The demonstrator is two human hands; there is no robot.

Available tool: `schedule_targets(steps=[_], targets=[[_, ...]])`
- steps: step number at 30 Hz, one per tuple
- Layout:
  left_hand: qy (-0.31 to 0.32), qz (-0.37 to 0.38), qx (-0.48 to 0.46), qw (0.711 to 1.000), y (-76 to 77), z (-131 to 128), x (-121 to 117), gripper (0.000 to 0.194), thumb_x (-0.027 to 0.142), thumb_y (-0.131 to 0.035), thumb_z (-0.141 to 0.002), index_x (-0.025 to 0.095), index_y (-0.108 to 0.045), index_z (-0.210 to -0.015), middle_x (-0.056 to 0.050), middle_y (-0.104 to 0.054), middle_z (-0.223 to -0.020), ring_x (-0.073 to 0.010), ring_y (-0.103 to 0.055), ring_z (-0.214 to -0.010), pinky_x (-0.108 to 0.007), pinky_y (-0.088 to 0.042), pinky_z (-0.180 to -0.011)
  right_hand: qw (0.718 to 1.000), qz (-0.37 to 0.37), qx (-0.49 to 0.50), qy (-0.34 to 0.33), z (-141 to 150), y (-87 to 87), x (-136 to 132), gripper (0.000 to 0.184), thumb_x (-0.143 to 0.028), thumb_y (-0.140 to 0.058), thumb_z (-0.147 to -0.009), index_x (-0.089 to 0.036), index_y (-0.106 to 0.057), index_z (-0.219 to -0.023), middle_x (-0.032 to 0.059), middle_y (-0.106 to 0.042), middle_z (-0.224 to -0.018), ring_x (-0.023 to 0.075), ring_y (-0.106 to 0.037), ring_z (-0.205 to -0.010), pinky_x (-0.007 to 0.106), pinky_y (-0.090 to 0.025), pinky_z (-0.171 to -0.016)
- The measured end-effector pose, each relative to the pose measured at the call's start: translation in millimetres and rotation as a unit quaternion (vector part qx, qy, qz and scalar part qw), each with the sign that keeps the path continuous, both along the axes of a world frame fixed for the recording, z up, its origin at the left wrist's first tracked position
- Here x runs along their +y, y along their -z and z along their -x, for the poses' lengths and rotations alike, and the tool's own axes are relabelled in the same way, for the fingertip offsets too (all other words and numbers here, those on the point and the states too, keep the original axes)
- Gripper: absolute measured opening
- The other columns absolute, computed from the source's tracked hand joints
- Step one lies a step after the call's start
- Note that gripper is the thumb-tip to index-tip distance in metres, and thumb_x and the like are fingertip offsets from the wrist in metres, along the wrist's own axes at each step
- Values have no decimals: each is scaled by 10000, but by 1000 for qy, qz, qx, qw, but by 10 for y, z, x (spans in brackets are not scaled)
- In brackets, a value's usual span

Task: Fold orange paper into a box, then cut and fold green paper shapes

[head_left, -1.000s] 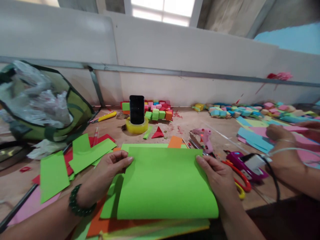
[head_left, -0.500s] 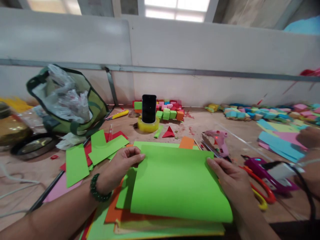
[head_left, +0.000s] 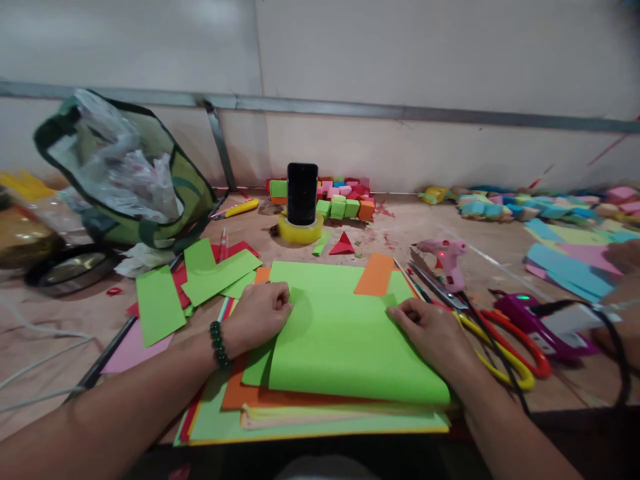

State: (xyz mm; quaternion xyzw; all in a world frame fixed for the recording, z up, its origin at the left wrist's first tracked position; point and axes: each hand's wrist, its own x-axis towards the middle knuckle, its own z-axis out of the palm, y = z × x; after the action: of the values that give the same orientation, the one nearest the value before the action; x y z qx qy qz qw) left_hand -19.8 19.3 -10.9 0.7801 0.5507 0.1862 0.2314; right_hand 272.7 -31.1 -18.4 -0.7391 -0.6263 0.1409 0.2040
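Observation:
A bright green sheet of paper (head_left: 345, 353) curls over on itself, its rounded bend toward me. My left hand (head_left: 260, 315) is closed at its far left corner, fingers curled, a dark green bead bracelet on the wrist. At the far right corner, my right hand (head_left: 427, 330) pinches the paper between thumb and fingers. Beneath lies a stack of coloured paper (head_left: 215, 427), with green, orange, cream, red and yellow edges showing. A small orange piece of paper (head_left: 375, 275) rests on the green just beyond the hands.
Green paper strips (head_left: 160, 307) lie to the left, before a bag (head_left: 195, 200) of plastic. A phone (head_left: 303, 193) stands in a yellow tape roll (head_left: 300, 230). Right are a pink glue gun (head_left: 450, 260), scissors (head_left: 500, 353) and a purple power strip (head_left: 540, 327). Another person's hand (head_left: 625, 267) is at far right.
My view has tilted down. My hands have drawn closer together and toward me with the sheet's held edge, which sits lower over the stack, exposing more green paper beyond.

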Motion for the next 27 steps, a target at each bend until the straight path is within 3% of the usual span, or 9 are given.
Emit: schedule_targets(steps=[6,9,11,13,16,18,20,24,27], targets=[[-4,-7,52,999,-8,-20,-24,150,203,-529,-755,203,-449,-627,16,-495,-591,-160,-440,-598,-281,-282,-590,999,13,-52,-7,31,-18,6,258,-424,-506,-815,-219,-586,-681,14,-636,-591,173,-564,-546,263,-334,-527],[-21,-8,64,998,14,5,-29,50,233,-555,-770,194,-541,-799,-7,-562,-686,-185,-509,-665,-299,-361,-635,995,33,-98,-9,68,-55,-11,246,-392,-478,-856,-215,-560,-706,16,-630,-604,173,-573,-569,259,-319,-530],[-22,-53,72,996,25,31,-24,342,279,-592,-773,176,-533,-1094,-74,-618,-931,-245,-556,-872,-364,-422,-761,991,46,-129,-7,90,-70,-25,245,-397,-462,-878,-216,-551,-740,21,-632,-626,183,-584,-597,260,-308,-531],[24,-132,90,987,13,48,-5,593,267,-602,-785,182,-392,-1333,-148,-514,-1264,-307,-461,-1157,-458,-382,-940,987,56,-150,-3,106,-75,-35,241,-401,-450,-892,-217,-545,-769,25,-634,-645,192,-591,-616,262,-297,-531],[215,-204,148,944,-73,29,58,577,108,-500,-829,275,-404,-1372,-110,-356,-1460,-315,-330,-1303,-503,-291,-1044,985,59,-159,-2,117,-70,-38,237,-398,-447,-898,-217,-541,-778,23,-629,-651,190,-588,-610,263,-292,-533],[347,-190,186,899,-175,-17,119,544,27,-422,-833,292,-506,-1301,-84,-465,-1391,-289,-420,-1231,-464,-347,-1008,986,56,-157,-5,117,-65,-34,235,-394,-451,-900,-216,-543,-778,19,-626,-647,183,-584,-603,263,-291,-537],[413,-154,211,872,-290,-88,179,536,-18,-398,-811,237,-562,-1253,-95,-576,-1262,-256,-512,-1110,-388,-422,-929,986,53,-155,-5,116,-63,-29,232,-390,-456,-900,-214,-548,-781,18,-624,-645,181,-582,-606,263,-290,-540],[419,-94,228,874,-438,-316,202,354,16,-468,-790,159,-678,-1037,-91,-655,-1031,-193,-604,-902,-267,-478,-772,986,51,-159,-6,119,-68,-22,221,-378,-468,-897,-210,-570,-795,22,-629,-648,182,-580,-616,263,-282,-535],[358,-103,246,895,-396,-542,100,249,289,-524,-883,104,-677,-819,-118,-641,-861,-203,-596,-715,-300,-483,-642,985,50,-166,-3,126,-73,-21,223,-376,-470,-896,-208,-584,-802,27,-632,-640,183,-574,-605,264,-272,-524]])
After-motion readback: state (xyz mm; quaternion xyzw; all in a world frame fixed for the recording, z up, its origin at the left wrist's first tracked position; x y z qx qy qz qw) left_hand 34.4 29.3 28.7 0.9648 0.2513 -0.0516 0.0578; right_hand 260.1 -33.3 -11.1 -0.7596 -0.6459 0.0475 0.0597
